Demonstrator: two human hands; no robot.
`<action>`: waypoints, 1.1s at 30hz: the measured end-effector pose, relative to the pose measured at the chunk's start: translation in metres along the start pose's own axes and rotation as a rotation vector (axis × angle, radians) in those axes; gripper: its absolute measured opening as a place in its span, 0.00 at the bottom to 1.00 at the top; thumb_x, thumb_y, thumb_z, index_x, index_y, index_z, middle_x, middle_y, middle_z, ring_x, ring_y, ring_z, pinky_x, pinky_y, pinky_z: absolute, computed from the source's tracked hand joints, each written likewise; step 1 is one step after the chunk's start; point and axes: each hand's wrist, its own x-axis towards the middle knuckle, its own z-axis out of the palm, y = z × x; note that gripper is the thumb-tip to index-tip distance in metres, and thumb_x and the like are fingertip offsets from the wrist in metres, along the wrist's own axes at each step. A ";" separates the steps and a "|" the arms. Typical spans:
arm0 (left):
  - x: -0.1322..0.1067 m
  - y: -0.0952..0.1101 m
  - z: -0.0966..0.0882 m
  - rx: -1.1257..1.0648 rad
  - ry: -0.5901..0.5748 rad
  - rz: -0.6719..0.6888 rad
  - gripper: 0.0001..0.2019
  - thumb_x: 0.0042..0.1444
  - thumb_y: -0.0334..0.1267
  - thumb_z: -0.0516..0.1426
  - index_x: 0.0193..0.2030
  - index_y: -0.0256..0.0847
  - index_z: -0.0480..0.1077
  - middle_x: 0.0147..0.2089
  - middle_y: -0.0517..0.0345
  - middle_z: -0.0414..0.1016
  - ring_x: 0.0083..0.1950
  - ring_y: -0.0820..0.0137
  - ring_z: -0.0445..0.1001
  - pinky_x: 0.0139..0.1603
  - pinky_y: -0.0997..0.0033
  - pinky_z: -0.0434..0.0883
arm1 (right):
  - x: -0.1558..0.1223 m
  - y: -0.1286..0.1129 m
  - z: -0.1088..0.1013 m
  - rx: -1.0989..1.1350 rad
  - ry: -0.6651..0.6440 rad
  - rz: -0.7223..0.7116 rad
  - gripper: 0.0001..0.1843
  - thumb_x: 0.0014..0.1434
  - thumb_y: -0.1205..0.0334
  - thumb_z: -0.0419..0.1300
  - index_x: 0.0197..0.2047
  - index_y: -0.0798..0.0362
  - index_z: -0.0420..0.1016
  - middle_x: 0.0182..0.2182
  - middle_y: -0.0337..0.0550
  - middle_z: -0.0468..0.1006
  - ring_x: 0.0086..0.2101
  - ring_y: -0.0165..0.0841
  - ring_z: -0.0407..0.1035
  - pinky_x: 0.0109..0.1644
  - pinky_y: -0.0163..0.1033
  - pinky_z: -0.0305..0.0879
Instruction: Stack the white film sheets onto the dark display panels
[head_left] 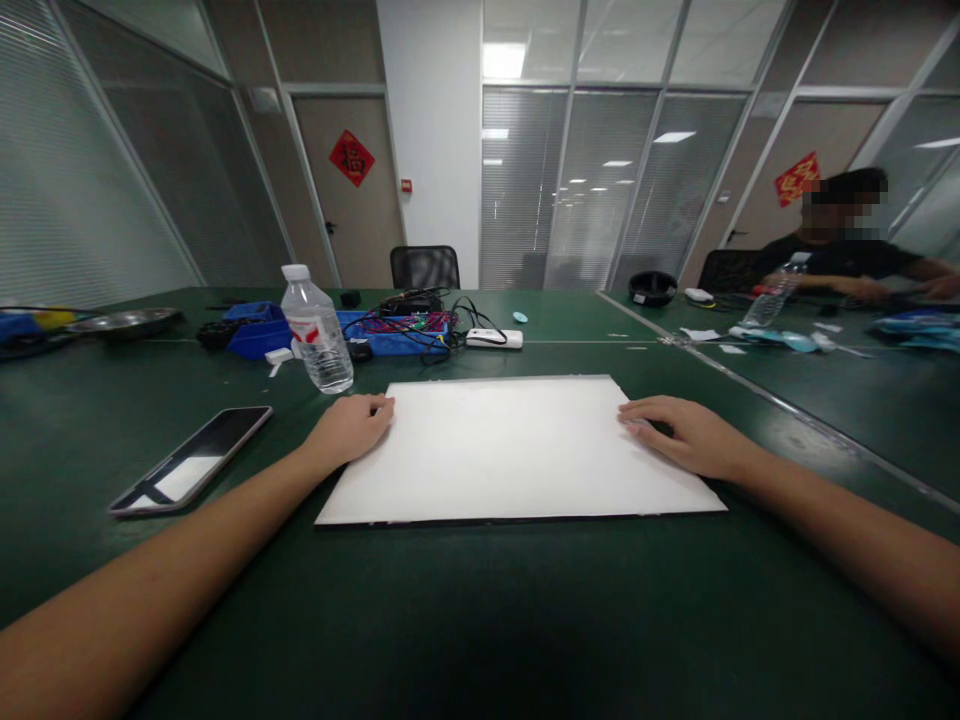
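A thin white rectangular panel (510, 450) lies flat on the green table in front of me, with a dark line showing under its near edge. At its left edge is my left hand (351, 428), closed, thumb and fingers against the side of the panel. My right hand (686, 435) holds the opposite edge, its fingers reaching the upper right part and the thumb bent inward. Parts of the fingertips on both sides are hidden. A clear water bottle (319, 340) stands just beyond my left hand. To the left of that forearm rests a smartphone (193, 460), screen up.
Behind the panel are a blue tray (397, 340) of tangled wires, a white power strip (493, 339) and a blue bin (259, 330). A metal plate (131, 322) sits far left. Across the seam at right, a seated person (840, 260) works near another bottle (776, 292).
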 end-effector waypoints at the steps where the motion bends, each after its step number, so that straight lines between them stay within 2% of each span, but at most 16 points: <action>1: -0.001 0.002 -0.002 0.001 0.003 -0.012 0.27 0.66 0.51 0.47 0.54 0.45 0.83 0.63 0.53 0.80 0.60 0.52 0.80 0.58 0.61 0.74 | 0.000 0.000 0.000 -0.002 0.001 0.000 0.25 0.70 0.42 0.53 0.56 0.46 0.82 0.56 0.44 0.81 0.57 0.45 0.74 0.64 0.58 0.70; 5: -0.003 0.006 -0.008 0.012 0.008 -0.047 0.30 0.67 0.55 0.44 0.53 0.44 0.84 0.55 0.50 0.85 0.54 0.50 0.83 0.51 0.60 0.74 | 0.000 -0.001 -0.002 -0.019 0.006 0.007 0.24 0.71 0.42 0.52 0.52 0.46 0.83 0.54 0.44 0.82 0.54 0.45 0.75 0.61 0.56 0.72; 10: -0.005 0.009 -0.011 0.033 0.012 -0.060 0.30 0.67 0.55 0.44 0.53 0.44 0.84 0.48 0.48 0.87 0.50 0.50 0.83 0.46 0.61 0.74 | -0.001 0.000 -0.003 -0.049 0.010 -0.004 0.25 0.71 0.41 0.51 0.51 0.47 0.84 0.53 0.45 0.82 0.53 0.44 0.75 0.60 0.56 0.72; 16: -0.006 0.010 -0.011 0.054 0.028 -0.061 0.30 0.67 0.54 0.44 0.52 0.43 0.84 0.47 0.47 0.87 0.49 0.48 0.83 0.46 0.59 0.74 | 0.000 -0.001 -0.003 -0.041 -0.002 -0.018 0.24 0.72 0.42 0.51 0.50 0.47 0.83 0.52 0.45 0.82 0.52 0.43 0.76 0.60 0.55 0.72; 19: -0.006 0.010 -0.010 0.056 0.043 -0.055 0.28 0.65 0.53 0.46 0.54 0.43 0.84 0.50 0.47 0.87 0.50 0.48 0.83 0.48 0.58 0.75 | -0.002 -0.003 -0.003 -0.033 0.020 -0.037 0.24 0.71 0.44 0.53 0.57 0.47 0.81 0.56 0.46 0.80 0.55 0.44 0.74 0.62 0.56 0.72; 21: -0.006 0.009 -0.008 0.058 0.054 -0.075 0.27 0.63 0.51 0.49 0.56 0.44 0.83 0.51 0.47 0.86 0.50 0.48 0.83 0.50 0.57 0.75 | -0.005 -0.005 -0.004 -0.022 0.025 -0.097 0.26 0.70 0.46 0.55 0.65 0.46 0.75 0.61 0.47 0.77 0.58 0.45 0.72 0.64 0.56 0.70; 23: -0.006 0.010 -0.006 0.059 0.056 -0.099 0.26 0.61 0.50 0.51 0.59 0.45 0.82 0.51 0.47 0.86 0.49 0.48 0.83 0.51 0.56 0.76 | -0.006 -0.008 -0.006 0.003 0.008 -0.223 0.29 0.69 0.47 0.58 0.70 0.44 0.70 0.64 0.47 0.74 0.60 0.45 0.70 0.65 0.57 0.69; 26: -0.006 0.010 -0.004 0.054 0.059 -0.109 0.26 0.61 0.50 0.52 0.60 0.45 0.81 0.54 0.47 0.85 0.51 0.49 0.83 0.53 0.56 0.76 | -0.006 -0.016 -0.008 0.041 -0.037 -0.446 0.36 0.65 0.47 0.63 0.73 0.46 0.66 0.65 0.50 0.72 0.62 0.46 0.69 0.66 0.56 0.68; 28: -0.006 0.010 -0.003 0.050 0.064 -0.103 0.26 0.61 0.49 0.52 0.60 0.44 0.80 0.57 0.46 0.84 0.53 0.49 0.83 0.55 0.56 0.75 | -0.005 -0.024 -0.009 0.045 -0.064 -0.543 0.40 0.63 0.44 0.65 0.74 0.48 0.65 0.66 0.53 0.71 0.62 0.46 0.69 0.66 0.55 0.67; 33: -0.007 0.011 -0.003 0.046 0.078 -0.082 0.27 0.62 0.47 0.52 0.61 0.41 0.80 0.59 0.46 0.83 0.57 0.49 0.81 0.59 0.57 0.74 | -0.005 -0.042 -0.010 0.019 -0.110 -0.604 0.46 0.60 0.38 0.67 0.74 0.48 0.64 0.68 0.54 0.68 0.63 0.47 0.68 0.65 0.53 0.68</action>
